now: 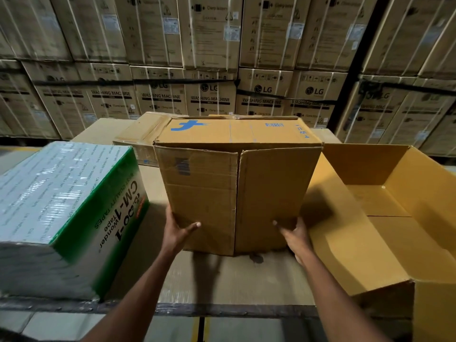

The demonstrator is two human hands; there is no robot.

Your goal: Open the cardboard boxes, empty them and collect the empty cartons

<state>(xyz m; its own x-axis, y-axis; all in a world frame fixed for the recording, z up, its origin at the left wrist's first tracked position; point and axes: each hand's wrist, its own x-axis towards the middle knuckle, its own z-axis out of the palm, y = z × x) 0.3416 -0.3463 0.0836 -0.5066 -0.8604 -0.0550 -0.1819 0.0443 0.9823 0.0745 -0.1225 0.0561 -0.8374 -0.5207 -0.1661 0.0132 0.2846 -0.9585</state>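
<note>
Head view, box: the brown cardboard box point(237, 183) stands in the middle of the tabletop point(237, 280), tipped with its closed flaps facing me; a blue mark and blue writing show on the upper face.
My left hand point(179, 233): thumb lies across the near face, low on the left corner; my other fingers go round the side and I cannot see them, so it grips the box there.
My right hand point(294, 234): thumb presses the near face low on the right; the rest of the fingers are hidden behind the edge, holding the box.
Open carton point(385, 218): lies just right of the box, empty inside, its far right part cut off by the frame.
Wrapped package point(64, 213): green and white, under shiny film, at my left; its print is upside down and partly blurred.
Flattened cardboard point(140, 134): behind the box, mostly hidden.
Background: stacked washing machine cartons point(209, 95), dim, labels hard to read.
</note>
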